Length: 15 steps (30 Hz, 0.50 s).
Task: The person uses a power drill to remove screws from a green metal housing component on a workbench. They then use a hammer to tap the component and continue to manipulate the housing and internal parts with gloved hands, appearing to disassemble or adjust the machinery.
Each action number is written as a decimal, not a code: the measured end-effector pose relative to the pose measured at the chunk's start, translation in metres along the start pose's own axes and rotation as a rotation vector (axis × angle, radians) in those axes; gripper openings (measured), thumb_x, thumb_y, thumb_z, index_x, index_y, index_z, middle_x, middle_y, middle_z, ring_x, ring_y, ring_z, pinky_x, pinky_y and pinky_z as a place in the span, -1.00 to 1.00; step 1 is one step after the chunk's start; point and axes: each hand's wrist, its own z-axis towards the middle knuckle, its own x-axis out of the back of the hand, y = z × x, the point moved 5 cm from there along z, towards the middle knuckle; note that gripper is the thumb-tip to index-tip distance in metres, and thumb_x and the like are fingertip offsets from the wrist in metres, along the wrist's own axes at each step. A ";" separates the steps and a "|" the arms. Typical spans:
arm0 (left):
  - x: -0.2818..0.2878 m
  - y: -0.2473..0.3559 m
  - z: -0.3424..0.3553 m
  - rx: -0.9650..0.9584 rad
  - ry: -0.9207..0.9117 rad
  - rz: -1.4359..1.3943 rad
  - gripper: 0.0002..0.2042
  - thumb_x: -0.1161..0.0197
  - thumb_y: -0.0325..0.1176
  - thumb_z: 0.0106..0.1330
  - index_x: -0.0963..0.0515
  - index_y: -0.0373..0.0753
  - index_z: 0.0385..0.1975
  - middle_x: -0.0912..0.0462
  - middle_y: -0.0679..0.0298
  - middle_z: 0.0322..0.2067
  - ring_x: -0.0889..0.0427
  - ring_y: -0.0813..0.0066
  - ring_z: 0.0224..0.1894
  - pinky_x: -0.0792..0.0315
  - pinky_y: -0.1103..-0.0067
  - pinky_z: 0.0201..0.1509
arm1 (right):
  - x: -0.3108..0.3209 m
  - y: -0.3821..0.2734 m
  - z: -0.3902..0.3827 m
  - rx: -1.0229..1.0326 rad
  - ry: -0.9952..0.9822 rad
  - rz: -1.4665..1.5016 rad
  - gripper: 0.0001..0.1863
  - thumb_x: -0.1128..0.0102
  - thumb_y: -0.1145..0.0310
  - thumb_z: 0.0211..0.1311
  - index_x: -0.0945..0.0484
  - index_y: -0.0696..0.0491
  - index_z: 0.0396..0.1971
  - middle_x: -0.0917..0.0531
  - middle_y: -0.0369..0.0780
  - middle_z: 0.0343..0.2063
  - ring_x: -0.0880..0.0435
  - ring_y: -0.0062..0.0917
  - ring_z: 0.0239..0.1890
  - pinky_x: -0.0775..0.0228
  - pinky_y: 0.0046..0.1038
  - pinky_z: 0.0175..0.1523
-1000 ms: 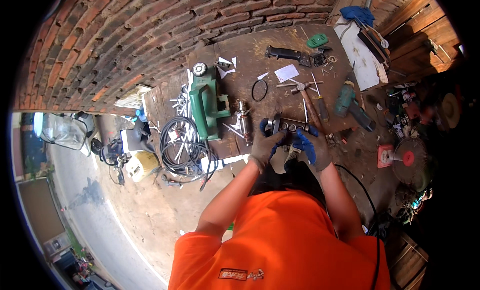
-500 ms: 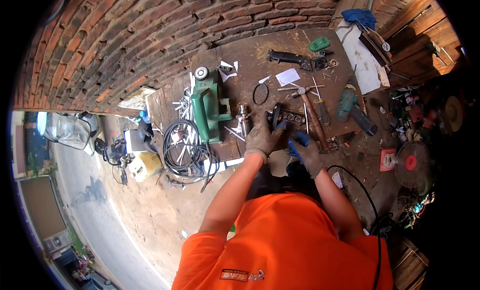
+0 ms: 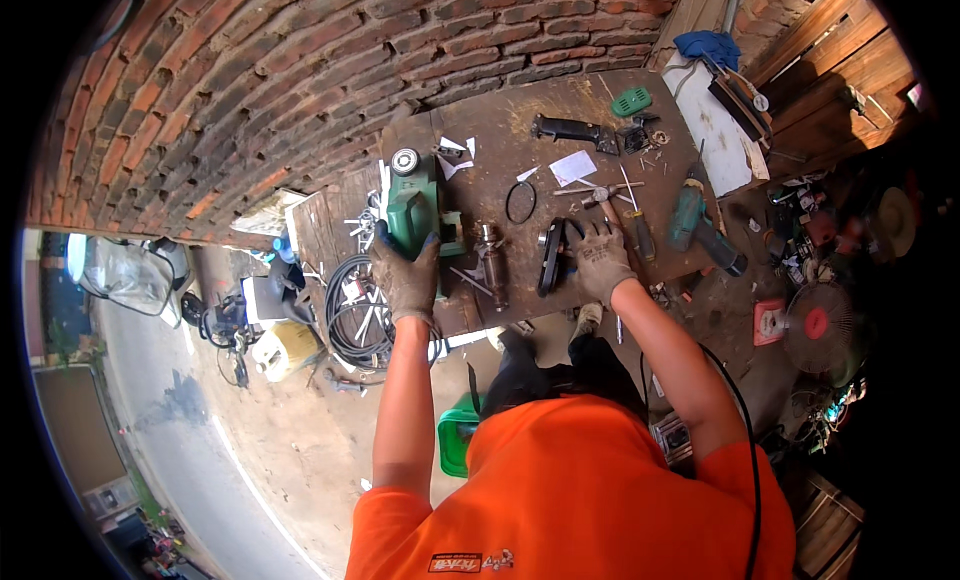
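Both my hands wear grey-brown work gloves. My left hand point(image 3: 407, 275) grips the near end of a green power tool housing point(image 3: 408, 208), its thumb and fingers on either side. A silver round part point(image 3: 404, 162) sits at the housing's far end. My right hand point(image 3: 603, 260) lies over the table with fingers spread, beside a black machine part point(image 3: 549, 258) and over the handle of a hammer point(image 3: 600, 195). Whether it touches the black part, I cannot tell. Between my hands lies a metal shaft-like part point(image 3: 491, 265). A black ring point(image 3: 520, 202) lies beyond it.
A screwdriver point(image 3: 643, 235) and a teal cordless drill point(image 3: 690, 215) lie to the right. Farther back are a black tool handle point(image 3: 568, 130) and a green vented cover point(image 3: 631, 102). Black cable point(image 3: 345, 325) coils at the left. A green bucket point(image 3: 452, 440) stands below.
My left hand has moved left from the black part onto the green housing. My right hand has reached forward over the hammer handle. The black part now lies turned, nearer the table's front.
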 end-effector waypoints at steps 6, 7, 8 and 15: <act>-0.014 -0.013 0.014 0.178 -0.161 -0.035 -0.38 -0.45 -0.18 0.10 -0.43 -0.31 0.14 -0.65 -0.18 -0.12 -0.63 -0.20 -0.05 -0.49 0.18 0.02 | -0.010 0.012 0.027 0.148 0.004 -0.029 -0.24 -0.37 0.03 0.06 -0.39 0.07 0.24 -0.42 -0.06 0.26 -0.41 -0.24 0.30 -0.19 -0.11 0.36; -0.016 -0.015 0.012 0.170 -0.141 -0.060 -0.42 -0.43 -0.19 0.11 -0.45 -0.31 0.12 -0.65 -0.18 -0.12 -0.62 -0.21 -0.04 -0.48 0.18 0.03 | -0.014 0.014 0.025 0.166 0.077 0.015 -0.24 -0.37 0.03 0.06 -0.38 0.08 0.24 -0.42 -0.05 0.26 -0.41 -0.24 0.31 -0.17 -0.11 0.37; -0.015 -0.016 0.013 0.185 -0.145 -0.045 -0.42 -0.43 -0.19 0.12 -0.45 -0.32 0.11 -0.65 -0.18 -0.12 -0.62 -0.21 -0.04 -0.48 0.19 0.04 | -0.018 0.016 0.025 0.169 0.122 0.028 -0.22 -0.37 0.02 0.05 -0.38 0.08 0.25 -0.42 -0.04 0.26 -0.39 -0.22 0.32 -0.14 -0.12 0.40; -0.019 -0.023 0.010 0.165 -0.115 -0.081 -0.45 -0.41 -0.18 0.14 -0.45 -0.35 0.08 -0.63 -0.20 -0.13 -0.59 -0.25 -0.05 -0.47 0.17 0.02 | 0.043 0.015 0.022 0.110 0.327 0.567 -0.13 -0.41 0.01 -0.02 -0.35 0.13 0.28 -0.46 0.01 0.20 -0.42 -0.12 0.26 -0.10 -0.13 0.43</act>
